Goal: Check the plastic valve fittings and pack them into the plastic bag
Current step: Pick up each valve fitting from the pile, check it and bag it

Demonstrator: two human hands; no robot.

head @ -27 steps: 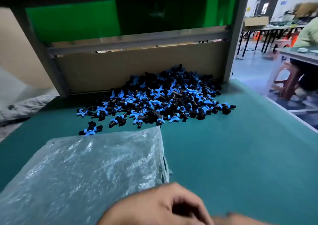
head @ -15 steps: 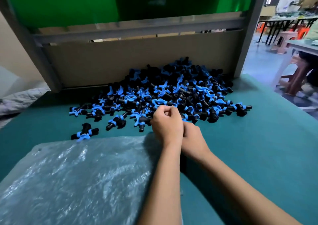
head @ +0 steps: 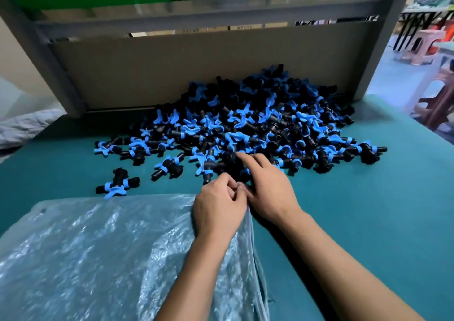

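Both hands meet at the fittings pile (head: 245,134) — left hand (head: 218,205) curled, its grip unclear — right hand (head: 267,185) fingers extended.

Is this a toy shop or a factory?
Probably a factory packing bench: a big pile of identical fittings on a green table, a plastic bag ready, and more tables and stools behind.

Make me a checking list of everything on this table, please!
Surface: green table top, mostly bare on the right.
Job's things: heap of black and blue valve fittings against the cardboard panel; one stray fitting near the plastic bag, which lies flat.
Clutter: nothing seen.
Hands: left hand curled at the bag's corner; right hand reaching into the heap's edge, fingers extended.
Cables: nothing seen.
Surroundings: grey frame, pink stool.
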